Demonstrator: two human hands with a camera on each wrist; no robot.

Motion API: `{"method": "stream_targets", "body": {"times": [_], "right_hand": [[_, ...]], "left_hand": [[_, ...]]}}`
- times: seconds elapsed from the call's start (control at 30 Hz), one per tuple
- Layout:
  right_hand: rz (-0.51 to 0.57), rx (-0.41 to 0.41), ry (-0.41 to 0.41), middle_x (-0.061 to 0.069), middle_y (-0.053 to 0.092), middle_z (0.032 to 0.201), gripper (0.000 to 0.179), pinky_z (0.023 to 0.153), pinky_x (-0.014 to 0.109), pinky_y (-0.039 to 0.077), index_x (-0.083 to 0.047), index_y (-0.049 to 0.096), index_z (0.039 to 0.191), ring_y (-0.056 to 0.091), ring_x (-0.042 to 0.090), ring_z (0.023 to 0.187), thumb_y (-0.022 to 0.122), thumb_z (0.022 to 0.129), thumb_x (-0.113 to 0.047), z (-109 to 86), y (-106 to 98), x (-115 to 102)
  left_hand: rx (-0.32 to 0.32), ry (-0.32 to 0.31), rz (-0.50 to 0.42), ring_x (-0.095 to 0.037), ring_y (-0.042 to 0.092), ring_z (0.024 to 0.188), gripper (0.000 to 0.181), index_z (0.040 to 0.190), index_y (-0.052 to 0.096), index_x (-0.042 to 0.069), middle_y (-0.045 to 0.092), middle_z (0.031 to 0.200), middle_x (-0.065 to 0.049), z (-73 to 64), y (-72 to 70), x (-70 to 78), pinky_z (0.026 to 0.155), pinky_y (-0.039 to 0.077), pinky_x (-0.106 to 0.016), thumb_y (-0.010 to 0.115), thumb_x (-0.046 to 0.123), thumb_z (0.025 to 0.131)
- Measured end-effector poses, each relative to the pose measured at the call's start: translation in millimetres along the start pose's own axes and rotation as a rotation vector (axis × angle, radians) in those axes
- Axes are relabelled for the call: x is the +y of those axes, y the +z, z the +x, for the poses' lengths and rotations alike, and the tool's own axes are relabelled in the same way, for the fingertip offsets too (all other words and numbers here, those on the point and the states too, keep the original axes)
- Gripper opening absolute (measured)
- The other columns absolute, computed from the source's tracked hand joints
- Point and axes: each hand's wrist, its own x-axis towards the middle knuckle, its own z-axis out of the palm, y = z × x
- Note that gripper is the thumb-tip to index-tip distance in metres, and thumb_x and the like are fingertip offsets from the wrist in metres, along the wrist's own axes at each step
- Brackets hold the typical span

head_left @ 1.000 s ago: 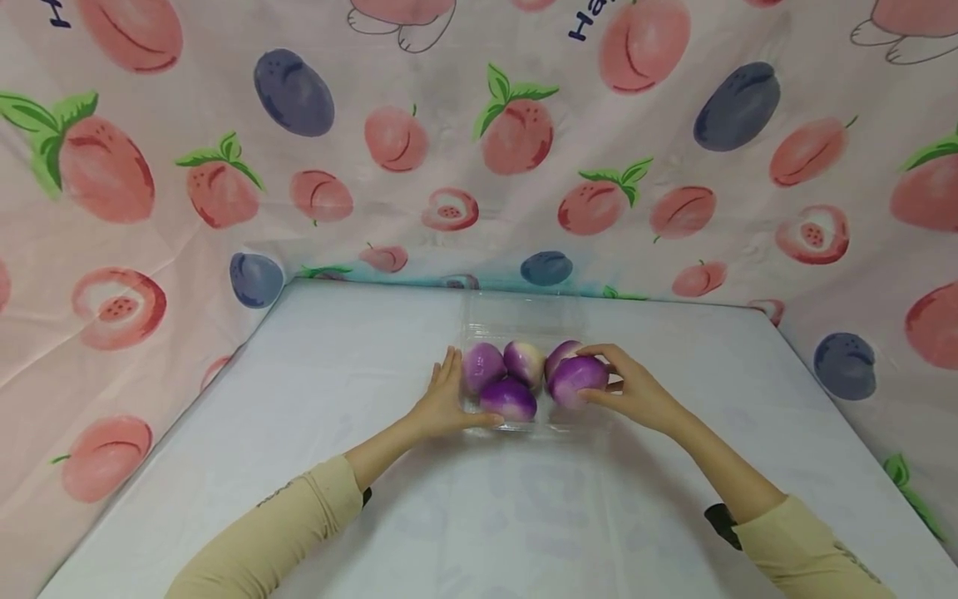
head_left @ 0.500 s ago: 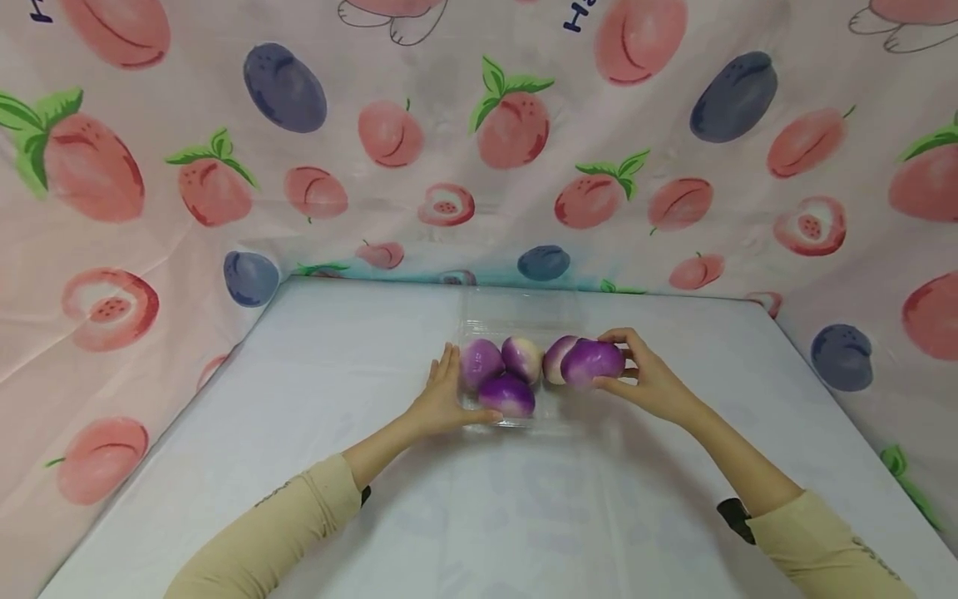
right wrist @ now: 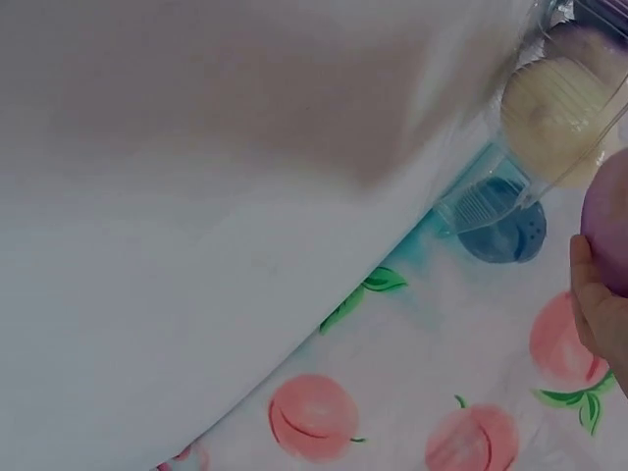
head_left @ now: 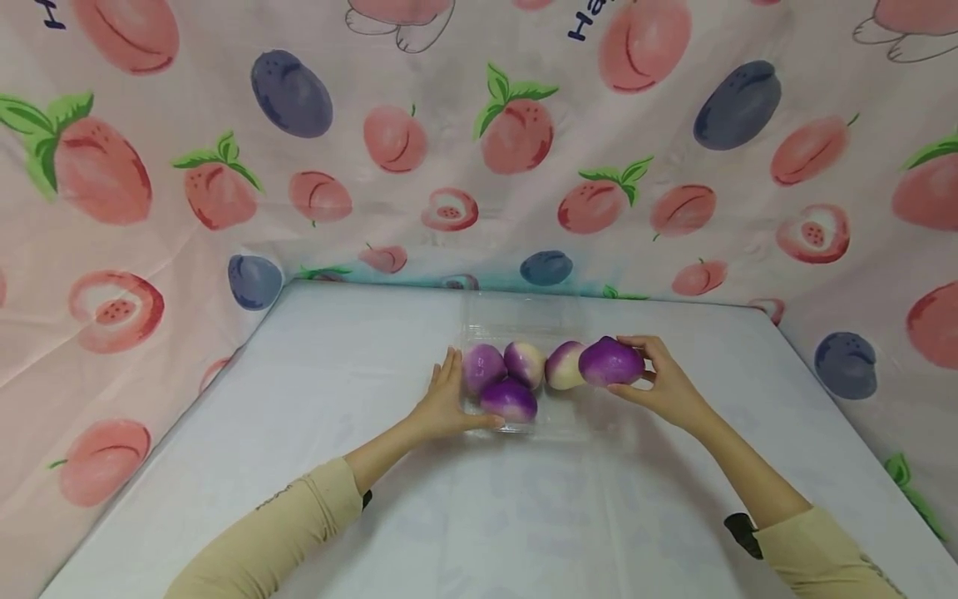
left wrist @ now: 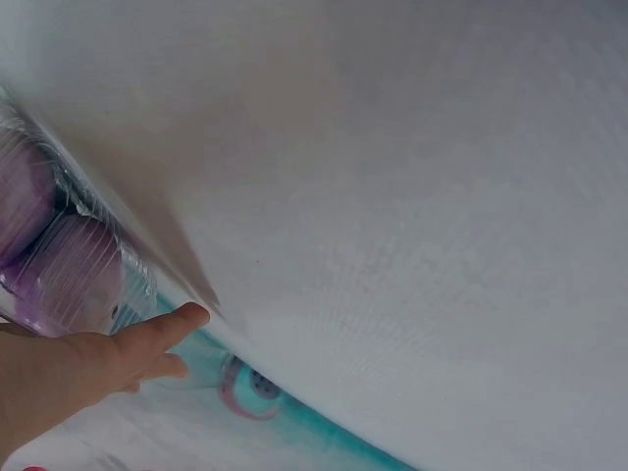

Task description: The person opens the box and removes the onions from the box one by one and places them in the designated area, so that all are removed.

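Note:
A clear plastic box (head_left: 557, 424) with a hinged lid (head_left: 522, 312) standing up behind it sits on the white table. Purple-and-white turnips fill its left half: one at the left (head_left: 483, 368), another behind (head_left: 525, 364), a third at the front (head_left: 509, 401). Further right inside is a paler turnip (head_left: 565, 366). My left hand (head_left: 440, 406) rests against the box's left side with straight fingers, its thumb along the front edge. My right hand (head_left: 666, 384) holds a deep purple turnip (head_left: 609, 363) between thumb and fingers, raised over the box's right side.
The white tabletop (head_left: 516, 516) spreads around the box. Behind and beside it hangs a pink curtain (head_left: 449, 100) printed with peaches and plums, meeting the table's back edge.
My right hand has moved rightward and a little back with its turnip, uncovering the paler turnip in the box. The left hand has stayed at the box's side.

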Motion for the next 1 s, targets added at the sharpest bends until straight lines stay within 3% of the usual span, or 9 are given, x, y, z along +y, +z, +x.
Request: {"method": "stream_targets", "body": {"times": [0.1,0.3,0.5,0.7,0.77,0.93,1.0], "right_hand": [[0.005,-0.017,0.014,0.025,0.042,0.133,0.063,0.084,0.002,0.041,0.007,0.035,0.129,0.042,-0.013,0.102,0.072,0.079,0.000,-1.6,-3,2],[-0.004,-0.038,0.010,0.023,0.044,0.124,0.067,0.083,0.002,0.041,0.005,0.028,0.130,0.044,-0.014,0.100,0.071,0.080,0.000,-2.9,-7,10],[0.075,-0.060,0.017,0.026,0.034,0.129,0.067,0.080,0.005,0.045,0.005,0.020,0.136,0.046,-0.011,0.100,0.064,0.086,0.001,-2.8,-10,16],[0.091,-0.054,0.127,0.028,0.028,0.140,0.072,0.080,0.004,0.043,0.003,0.017,0.143,0.044,0.027,0.118,0.064,0.088,-0.003,-2.9,-14,15],[0.103,-0.033,0.155,0.028,0.029,0.141,0.072,0.080,0.004,0.042,0.002,0.019,0.143,0.042,0.033,0.118,0.065,0.087,-0.004,-2.4,-16,16],[0.143,0.002,0.200,0.025,0.028,0.141,0.071,0.080,0.002,0.042,0.001,0.019,0.142,0.043,0.002,0.108,0.063,0.088,-0.004,-5.1,-20,21],[0.162,0.007,0.212,0.024,0.027,0.142,0.070,0.081,0.002,0.041,0.001,0.018,0.143,0.042,-0.001,0.107,0.062,0.089,-0.005,-5.3,-21,24]], "left_hand": [[-0.003,0.000,0.009,-0.044,-0.008,0.143,0.131,0.149,-0.004,-0.004,-0.012,0.156,-0.021,-0.5,1.3,-1.4,0.117,0.008,-0.052,0.077,0.057,0.067],[0.009,-0.002,-0.006,-0.045,-0.008,0.142,0.130,0.149,-0.002,-0.003,-0.011,0.156,-0.020,-1.4,2.1,-1.1,0.117,0.010,-0.053,0.077,0.058,0.066],[0.008,0.000,-0.013,-0.045,-0.008,0.142,0.131,0.149,-0.003,-0.003,-0.012,0.156,-0.020,-1.3,0.7,0.5,0.117,0.010,-0.053,0.077,0.059,0.066],[0.006,-0.004,-0.013,-0.047,-0.008,0.142,0.131,0.149,-0.003,-0.003,-0.012,0.156,-0.020,-3.1,-0.7,2.1,0.115,0.011,-0.056,0.077,0.058,0.066],[0.011,-0.003,-0.013,-0.047,-0.008,0.142,0.130,0.149,-0.003,-0.003,-0.012,0.156,-0.020,-3.0,-1.3,2.7,0.115,0.011,-0.056,0.077,0.058,0.066],[-0.005,-0.007,-0.006,-0.045,-0.008,0.142,0.130,0.149,-0.005,-0.002,-0.013,0.156,-0.019,-2.2,-1.6,3.7,0.116,0.009,-0.053,0.077,0.058,0.067],[-0.013,-0.014,-0.001,-0.045,-0.008,0.142,0.130,0.149,-0.006,-0.002,-0.014,0.156,-0.019,-2.2,-1.7,4.2,0.116,0.010,-0.054,0.076,0.058,0.067]]}}
